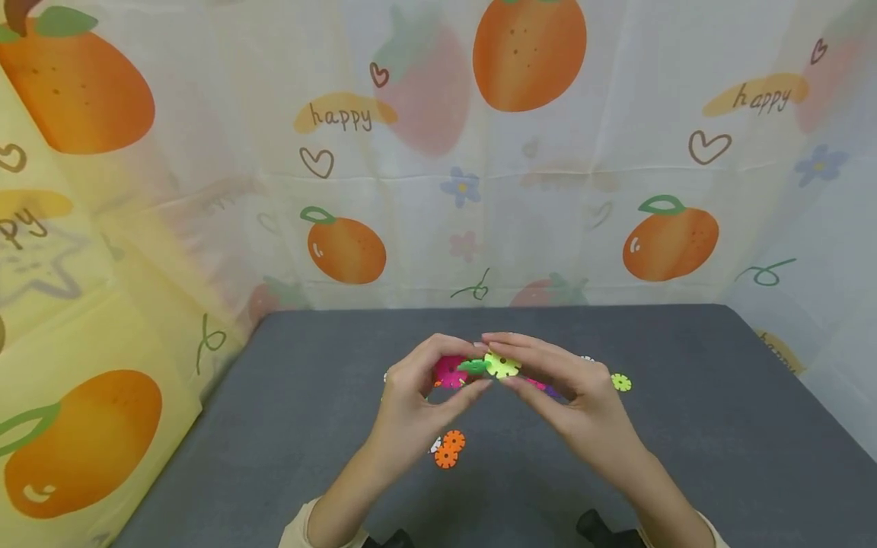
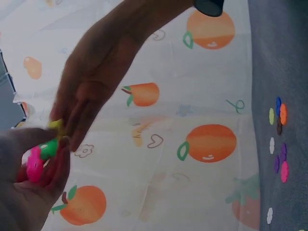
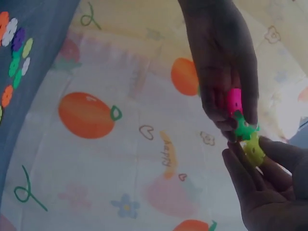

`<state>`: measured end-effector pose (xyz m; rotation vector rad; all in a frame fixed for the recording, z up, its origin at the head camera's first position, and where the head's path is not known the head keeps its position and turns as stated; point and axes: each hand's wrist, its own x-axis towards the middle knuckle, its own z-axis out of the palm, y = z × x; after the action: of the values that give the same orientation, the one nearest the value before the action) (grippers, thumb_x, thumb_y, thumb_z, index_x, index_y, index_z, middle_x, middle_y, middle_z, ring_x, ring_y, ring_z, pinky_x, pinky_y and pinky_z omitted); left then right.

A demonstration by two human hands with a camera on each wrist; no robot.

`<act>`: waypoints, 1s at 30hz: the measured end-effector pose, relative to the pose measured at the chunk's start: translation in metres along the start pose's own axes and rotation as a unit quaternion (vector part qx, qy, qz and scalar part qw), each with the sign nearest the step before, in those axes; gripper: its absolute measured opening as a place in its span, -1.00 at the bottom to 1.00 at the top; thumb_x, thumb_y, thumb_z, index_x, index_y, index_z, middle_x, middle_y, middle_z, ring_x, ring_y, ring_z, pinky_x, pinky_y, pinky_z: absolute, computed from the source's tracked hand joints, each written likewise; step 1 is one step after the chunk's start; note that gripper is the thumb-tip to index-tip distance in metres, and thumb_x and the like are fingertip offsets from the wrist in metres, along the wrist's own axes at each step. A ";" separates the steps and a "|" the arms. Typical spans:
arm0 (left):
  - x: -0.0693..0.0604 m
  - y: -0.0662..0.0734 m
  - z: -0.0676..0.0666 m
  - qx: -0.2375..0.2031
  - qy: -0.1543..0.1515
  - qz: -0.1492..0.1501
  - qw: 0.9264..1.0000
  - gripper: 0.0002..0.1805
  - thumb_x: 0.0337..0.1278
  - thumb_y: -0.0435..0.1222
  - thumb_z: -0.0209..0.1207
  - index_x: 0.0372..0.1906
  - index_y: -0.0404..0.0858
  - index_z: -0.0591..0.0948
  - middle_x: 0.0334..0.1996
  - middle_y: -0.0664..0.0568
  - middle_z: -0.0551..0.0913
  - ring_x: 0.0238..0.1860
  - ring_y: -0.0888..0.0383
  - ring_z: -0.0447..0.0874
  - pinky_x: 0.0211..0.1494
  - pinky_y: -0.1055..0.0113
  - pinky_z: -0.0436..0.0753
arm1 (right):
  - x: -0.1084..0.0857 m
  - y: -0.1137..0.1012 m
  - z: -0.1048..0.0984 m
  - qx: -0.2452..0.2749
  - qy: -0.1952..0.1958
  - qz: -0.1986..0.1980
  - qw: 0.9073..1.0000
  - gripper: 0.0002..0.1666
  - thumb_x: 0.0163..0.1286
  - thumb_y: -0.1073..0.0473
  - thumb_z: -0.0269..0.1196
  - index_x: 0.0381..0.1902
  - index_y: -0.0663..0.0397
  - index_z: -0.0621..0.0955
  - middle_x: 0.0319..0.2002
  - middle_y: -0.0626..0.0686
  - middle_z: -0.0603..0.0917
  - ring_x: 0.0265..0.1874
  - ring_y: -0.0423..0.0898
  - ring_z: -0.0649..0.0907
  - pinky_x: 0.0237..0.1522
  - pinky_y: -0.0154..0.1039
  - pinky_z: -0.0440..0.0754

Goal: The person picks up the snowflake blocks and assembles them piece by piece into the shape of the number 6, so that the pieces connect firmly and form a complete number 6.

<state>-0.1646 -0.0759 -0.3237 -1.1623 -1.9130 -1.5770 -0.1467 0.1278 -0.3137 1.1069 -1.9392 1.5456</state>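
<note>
The left hand (image 1: 411, 390) has a closed grip pinching a green disc (image 1: 473, 367) with a pink disc (image 1: 448, 373) against it; the right hand (image 1: 582, 388) pinches a yellow-green disc (image 1: 502, 371) touching the green one, above the counter (image 1: 699, 434).

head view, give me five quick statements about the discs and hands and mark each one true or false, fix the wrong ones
1. The green disc sits between the pink disc and the yellow-green disc. True.
2. The right hand is empty. False: the right hand pinches the yellow-green disc.
3. Two orange discs lie on the table. True.
4. The rightmost disc on the table is blue. False: the rightmost disc is yellow-green.
5. The left hand is raised above the table. True.
</note>
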 end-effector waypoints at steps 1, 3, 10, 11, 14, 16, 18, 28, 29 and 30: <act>0.000 0.002 -0.002 -0.015 -0.009 -0.010 1.000 -0.65 0.06 -0.49 0.32 -0.02 -0.32 0.55 -0.09 -0.13 0.63 -0.09 0.12 0.66 -0.07 0.34 0.73 | 0.000 -0.001 -0.001 0.014 0.002 0.015 1.000 -0.48 0.17 0.58 0.27 0.12 0.29 0.60 0.16 0.19 0.63 0.19 -0.11 0.62 0.05 -0.31 0.67; 0.001 0.004 -0.005 -0.041 -0.024 -0.020 0.999 -0.63 0.06 -0.52 0.30 0.01 -0.32 0.54 -0.06 -0.14 0.61 -0.04 0.11 0.65 -0.01 0.32 0.72 | 0.000 -0.002 -0.003 0.028 0.007 0.031 0.999 -0.48 0.18 0.59 0.26 0.12 0.29 0.60 0.17 0.19 0.63 0.17 -0.09 0.63 0.04 -0.30 0.67; 0.001 0.004 -0.005 -0.060 0.006 -0.018 0.998 -0.74 0.09 -0.56 0.26 -0.10 -0.37 0.58 -0.23 -0.19 0.64 -0.23 0.12 0.74 -0.15 0.30 0.75 | 0.002 0.000 -0.002 0.067 0.026 0.007 0.997 -0.53 0.15 0.63 0.25 0.04 0.36 0.62 0.14 0.23 0.59 0.01 -0.07 0.67 -0.06 -0.33 0.70; 0.000 0.004 -0.004 -0.062 0.011 -0.026 0.998 -0.74 0.09 -0.56 0.27 -0.10 -0.37 0.57 -0.26 -0.19 0.65 -0.26 0.13 0.75 -0.16 0.29 0.75 | 0.001 0.001 -0.001 0.068 0.030 0.000 0.997 -0.54 0.14 0.64 0.25 0.03 0.36 0.63 0.13 0.23 0.58 0.00 -0.07 0.66 -0.06 -0.34 0.70; -0.002 0.006 -0.003 -0.067 0.022 -0.052 0.996 -0.72 0.09 -0.54 0.27 -0.07 -0.36 0.57 -0.29 -0.21 0.67 -0.31 0.14 0.77 -0.19 0.27 0.76 | 0.000 0.001 0.001 0.057 0.042 -0.019 0.997 -0.50 0.06 0.66 0.30 0.01 0.37 0.63 0.09 0.19 0.57 0.01 -0.08 0.65 -0.01 -0.36 0.69; -0.003 0.009 -0.002 -0.071 0.029 -0.065 0.995 -0.72 0.11 -0.52 0.27 -0.05 -0.35 0.57 -0.31 -0.22 0.68 -0.34 0.14 0.78 -0.22 0.26 0.76 | -0.001 0.001 0.002 0.054 0.053 -0.034 0.997 -0.47 0.02 0.67 0.32 0.01 0.39 0.61 0.04 0.18 0.59 0.02 -0.08 0.66 0.01 -0.34 0.69; -0.004 0.011 -0.001 -0.080 0.037 -0.070 0.994 -0.73 0.13 -0.52 0.26 -0.05 -0.36 0.56 -0.32 -0.23 0.67 -0.36 0.10 0.78 -0.23 0.24 0.76 | -0.001 0.001 0.003 0.053 0.067 -0.051 0.995 -0.49 0.01 0.67 0.32 -0.02 0.41 0.62 0.00 0.17 0.63 0.02 -0.09 0.67 0.01 -0.31 0.69; -0.005 0.023 -0.002 -0.090 0.044 -0.058 0.993 -0.78 0.14 -0.55 0.23 -0.11 -0.38 0.54 -0.38 -0.23 0.67 -0.36 0.08 0.77 -0.23 0.25 0.75 | 0.005 0.005 -0.004 0.100 0.067 -0.187 0.975 -0.80 0.17 0.58 0.28 -0.20 0.46 0.66 -0.09 0.20 0.74 -0.06 -0.06 0.73 0.00 -0.32 0.69; -0.005 0.023 -0.002 -0.089 0.041 -0.054 0.994 -0.79 0.14 -0.56 0.22 -0.12 -0.38 0.54 -0.38 -0.22 0.67 -0.36 0.09 0.77 -0.24 0.25 0.75 | 0.005 0.005 -0.004 0.097 0.063 -0.192 0.975 -0.81 0.18 0.56 0.28 -0.21 0.46 0.67 -0.09 0.20 0.74 -0.06 -0.06 0.73 0.00 -0.33 0.69; -0.005 0.024 -0.001 -0.087 0.039 -0.049 0.994 -0.79 0.14 -0.56 0.22 -0.12 -0.38 0.54 -0.38 -0.21 0.66 -0.36 0.11 0.77 -0.24 0.25 0.76 | 0.005 0.005 -0.005 0.092 0.060 -0.196 0.974 -0.81 0.19 0.56 0.27 -0.21 0.45 0.67 -0.10 0.20 0.74 -0.06 -0.06 0.73 -0.01 -0.34 0.69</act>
<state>-0.1433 -0.0785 -0.3127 -1.0703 -1.8381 -1.8461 -0.1544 0.1308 -0.3112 1.3439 -1.4147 1.5473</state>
